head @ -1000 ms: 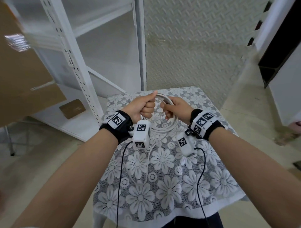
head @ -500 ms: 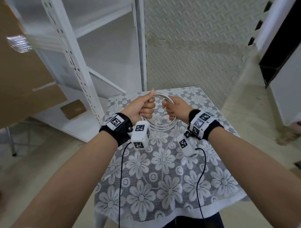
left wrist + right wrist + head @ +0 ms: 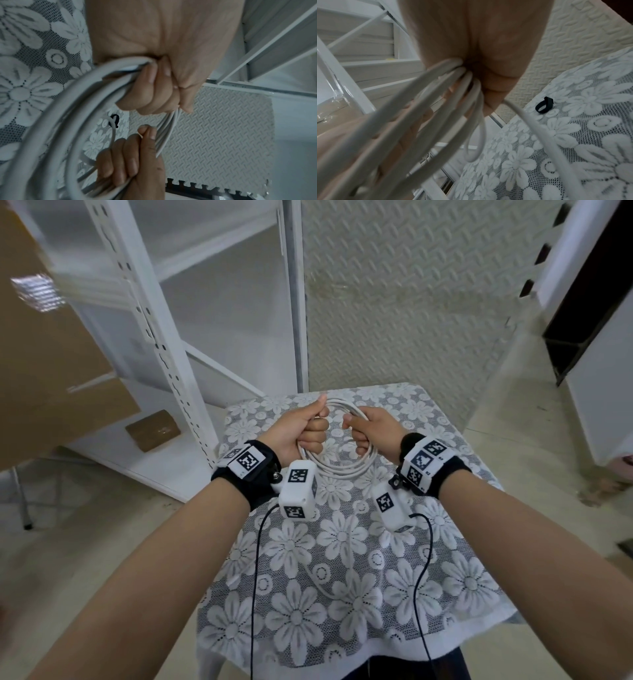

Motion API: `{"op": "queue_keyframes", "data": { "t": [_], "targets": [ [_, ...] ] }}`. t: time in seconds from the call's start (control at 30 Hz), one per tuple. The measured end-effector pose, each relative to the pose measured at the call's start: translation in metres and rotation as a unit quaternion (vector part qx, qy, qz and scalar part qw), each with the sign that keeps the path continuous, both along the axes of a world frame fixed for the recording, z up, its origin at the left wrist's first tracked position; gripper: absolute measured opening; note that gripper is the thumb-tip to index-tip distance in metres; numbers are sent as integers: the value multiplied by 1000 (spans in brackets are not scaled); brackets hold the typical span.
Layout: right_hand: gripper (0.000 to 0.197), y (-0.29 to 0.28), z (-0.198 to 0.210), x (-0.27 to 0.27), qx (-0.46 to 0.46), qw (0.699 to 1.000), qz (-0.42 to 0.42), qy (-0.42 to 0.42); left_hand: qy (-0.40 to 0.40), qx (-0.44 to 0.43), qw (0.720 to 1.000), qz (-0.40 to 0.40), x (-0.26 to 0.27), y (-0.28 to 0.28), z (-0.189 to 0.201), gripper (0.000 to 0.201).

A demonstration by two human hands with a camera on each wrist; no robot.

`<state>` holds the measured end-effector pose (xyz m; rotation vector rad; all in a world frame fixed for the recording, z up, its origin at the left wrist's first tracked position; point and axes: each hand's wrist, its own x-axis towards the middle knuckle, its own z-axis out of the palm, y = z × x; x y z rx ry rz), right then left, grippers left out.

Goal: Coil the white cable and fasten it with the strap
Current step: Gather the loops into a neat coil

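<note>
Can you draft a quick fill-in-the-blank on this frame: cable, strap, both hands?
1. The white cable, wound into loops, is gripped by ____ hands.
2. The black strap lies on the floral tablecloth, held by ____ hand.
3. The left hand has its ____ sticking up along the coil.
4. The right hand grips the coil on the side ____ the left hand.

Missing words: both; neither; thumb; opposite

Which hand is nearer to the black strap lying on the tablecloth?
Right, probably. The strap lies on the tablecloth just beyond the right hand; the left hand grips the other side of the white cable, farther away.
</note>
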<state>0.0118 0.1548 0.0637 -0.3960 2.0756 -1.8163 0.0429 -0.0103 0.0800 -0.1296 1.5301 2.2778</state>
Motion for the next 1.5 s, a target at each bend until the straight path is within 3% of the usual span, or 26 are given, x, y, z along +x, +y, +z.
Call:
{"op": "queue_keyframes", "data": {
  "t": [0.17,0.37,0.67,0.9,1.03,1.17,1.27,1.33,1.5],
  "targets": [
    [24,-2,-1,1,-67,997,11,-46,-7,33,999,-17,1,-5,-3,38],
    [26,-2,5,-2,-33,998,19,-46,-42,65,996,-37,2,-7,-2,38],
    [24,-3,9,2,30,998,42,-19,-70,30,995,-68,3,-7,3,35],
    [23,-3,5,0,-83,995,19,-56,6,34,999,-22,4,-1,7,34],
    [55,4,5,-4,-179,972,25,-151,8,66,998,-20,3,-7,12,35],
    [34,0,-4,-4,-153,978,-6,-143,15,81,996,-17,2,-9,13,35],
    [29,0,-12,-5,-160,973,25,-166,22,109,994,-20,2,-8,17,36],
    [23,-1,-16,-7,-159,975,44,-147,30,130,991,-18,1,-7,22,37],
    [39,-7,-19,-5,-50,993,109,-16,45,131,990,-5,-5,-6,30,37]
  ]
}}
